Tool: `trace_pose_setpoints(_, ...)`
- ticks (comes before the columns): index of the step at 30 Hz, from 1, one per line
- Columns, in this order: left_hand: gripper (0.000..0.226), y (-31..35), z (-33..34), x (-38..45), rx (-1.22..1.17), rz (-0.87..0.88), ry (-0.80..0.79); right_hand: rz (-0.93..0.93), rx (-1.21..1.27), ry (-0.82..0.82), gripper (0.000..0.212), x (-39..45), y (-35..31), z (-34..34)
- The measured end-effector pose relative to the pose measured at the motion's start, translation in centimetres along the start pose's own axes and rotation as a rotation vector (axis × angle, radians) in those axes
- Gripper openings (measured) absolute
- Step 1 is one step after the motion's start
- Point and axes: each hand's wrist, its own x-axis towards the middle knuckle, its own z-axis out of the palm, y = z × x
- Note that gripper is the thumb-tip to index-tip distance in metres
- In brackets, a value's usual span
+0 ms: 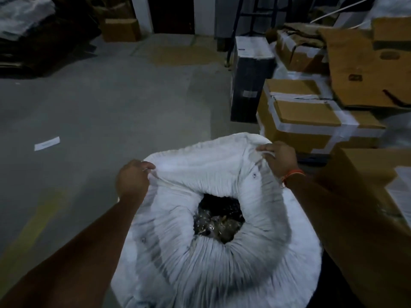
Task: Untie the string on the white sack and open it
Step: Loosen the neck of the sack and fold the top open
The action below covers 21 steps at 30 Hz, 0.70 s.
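Grey concrete floor [93, 103] carries the crumpled white woven sack [222, 263], its mouth already gaping between the left hand [132, 178] and right hand [279, 161], each clenched on the far rim, equally near, spread crosswise for widening.

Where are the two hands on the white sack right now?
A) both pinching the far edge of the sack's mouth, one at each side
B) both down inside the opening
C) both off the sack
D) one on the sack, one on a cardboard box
A: the left hand and right hand each have a grip on the far rim of the white sack, spread apart, with the gathered mouth open below them.
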Motion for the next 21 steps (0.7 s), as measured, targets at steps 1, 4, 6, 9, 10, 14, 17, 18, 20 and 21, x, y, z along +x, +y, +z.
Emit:
trace_pose_setpoints(1,0.026,-0.4,0.1,-0.3,0.053,-0.009,-0.003,0.001,-0.044,-0.046,0.03,0.4,-0.3,0.7)
trace_pose_setpoints(4,0.032,-1.0,1.4,-1.2,0.064,-0.121,-0.229,0.11,-0.339,-0.274,0.037,0.5,-0.4,2.9)
trace_pose_setpoints(6,0.04,-1.1,1.9,-1.7,-0.008,-0.132,-0.461,0.088,-0.456,-0.345,0.042,0.1,-0.2,3.4)
trace_pose_setpoints(9,0.034,-1.3,2.4,-2.1,0.067,-0.042,-0.49,0.105,-0.466,-0.369,0.043,-0.5,-0.2,2.6)
trace_pose_setpoints(10,0.033,-1.1,2.3,-2.1,0.112,-0.041,-0.436,0.111,-0.475,-0.363,0.043,-0.7,-0.4,2.1)
trace_pose_setpoints(14,0.042,0.5,0.6,-2.4,0.171,0.027,-0.345,0.061,-0.425,-0.296,0.047,-2.2,-1.4,-0.2)
trace_pose_setpoints(17,0.041,2.3,-1.5,-3.1,0.096,0.09,-0.289,0.021,-0.343,-0.272,0.047,-4.1,-2.7,-1.9)
trace_pose_setpoints(18,0.041,2.8,-2.2,-3.5,0.052,0.112,-0.269,-0.012,-0.31,-0.245,0.045,-5.0,-3.1,-2.4)
trace_pose_setpoints(20,0.04,3.8,-3.6,-4.6,-0.024,0.196,-0.224,-0.064,-0.227,-0.18,0.041,-7.0,-4.1,-3.1)
trace_pose_setpoints(21,0.038,4.6,-4.3,-5.0,-0.067,0.218,-0.222,-0.063,-0.187,-0.148,0.04,-7.8,-4.7,-3.4)
